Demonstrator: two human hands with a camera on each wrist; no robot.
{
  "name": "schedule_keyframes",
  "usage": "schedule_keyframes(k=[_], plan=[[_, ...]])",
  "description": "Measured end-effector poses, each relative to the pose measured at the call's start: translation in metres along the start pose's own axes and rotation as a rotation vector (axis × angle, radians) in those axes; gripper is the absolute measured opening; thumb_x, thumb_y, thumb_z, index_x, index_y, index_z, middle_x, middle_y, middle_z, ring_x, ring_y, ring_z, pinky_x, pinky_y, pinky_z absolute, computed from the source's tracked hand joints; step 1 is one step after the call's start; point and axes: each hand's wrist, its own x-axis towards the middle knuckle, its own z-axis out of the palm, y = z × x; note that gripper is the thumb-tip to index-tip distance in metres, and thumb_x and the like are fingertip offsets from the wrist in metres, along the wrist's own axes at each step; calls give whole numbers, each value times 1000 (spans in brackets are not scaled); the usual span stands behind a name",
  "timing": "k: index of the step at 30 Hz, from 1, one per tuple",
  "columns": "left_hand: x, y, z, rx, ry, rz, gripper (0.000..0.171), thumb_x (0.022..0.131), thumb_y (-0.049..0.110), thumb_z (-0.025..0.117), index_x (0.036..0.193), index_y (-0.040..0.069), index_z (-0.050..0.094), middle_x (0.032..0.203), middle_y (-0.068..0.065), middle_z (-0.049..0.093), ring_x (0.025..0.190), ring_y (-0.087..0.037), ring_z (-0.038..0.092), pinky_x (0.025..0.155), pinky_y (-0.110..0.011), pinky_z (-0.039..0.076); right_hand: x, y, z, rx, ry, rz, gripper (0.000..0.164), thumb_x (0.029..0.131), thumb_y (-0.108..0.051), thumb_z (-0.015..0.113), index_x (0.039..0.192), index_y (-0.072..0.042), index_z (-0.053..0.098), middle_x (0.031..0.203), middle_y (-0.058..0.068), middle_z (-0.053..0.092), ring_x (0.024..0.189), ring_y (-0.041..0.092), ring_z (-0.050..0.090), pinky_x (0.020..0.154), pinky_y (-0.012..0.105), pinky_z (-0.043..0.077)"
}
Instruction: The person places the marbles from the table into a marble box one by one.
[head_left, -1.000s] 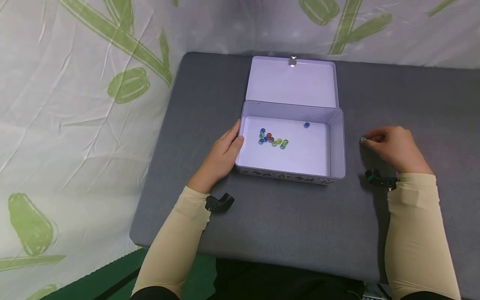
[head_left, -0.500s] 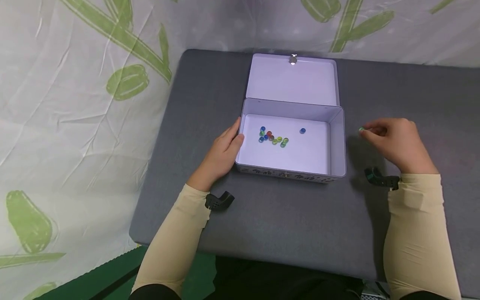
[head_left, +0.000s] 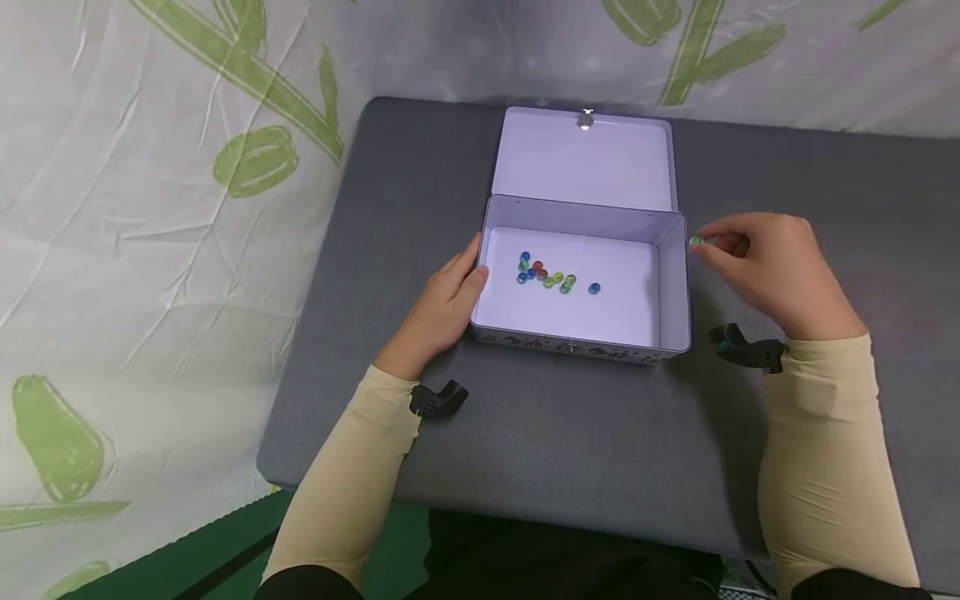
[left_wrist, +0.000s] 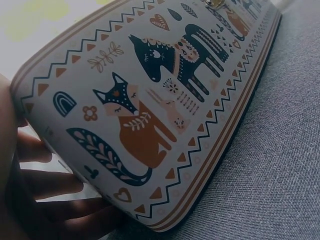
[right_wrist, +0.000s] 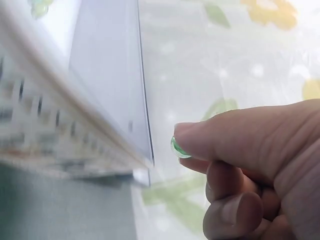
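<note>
My right hand [head_left: 780, 262] pinches a clear green marble [right_wrist: 180, 148] between thumb and fingertip, just outside the right wall of the open tin box [head_left: 679, 283]. The other fingers of that hand are curled under. My left hand [head_left: 437, 312] rests against the left side of the box, thumb at the rim; in the left wrist view its extended fingers [left_wrist: 55, 184] lie along the end wall. On the white floor of the box several coloured marbles [head_left: 542, 274] cluster left of centre. A single blue marble [head_left: 594, 288] lies a little to their right.
The box's lid [head_left: 587, 158] lies folded back behind it, with a metal clasp [head_left: 586, 119] at its far edge. A grey cloth [head_left: 585, 450] covers the table. White sheeting with green leaf shapes [head_left: 255, 162] hangs at the left and back.
My right hand has risen and moved left with the green marble, up to the box's right wall. The lone blue marble has rolled forward and left. My left hand stays at the box.
</note>
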Motion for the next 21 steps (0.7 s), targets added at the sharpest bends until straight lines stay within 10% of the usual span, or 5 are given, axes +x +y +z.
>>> schedule_keyframes(k=[21], plan=[[1, 0, -1, -15, -2, 12, 62, 113, 32, 39, 167, 6, 24, 172, -10, 30, 158, -18, 26, 129, -38, 22, 37, -63, 40, 7, -223, -155, 20, 99, -18, 74, 111, -3, 80, 80, 8, 62, 73, 22, 51, 60, 33, 40]])
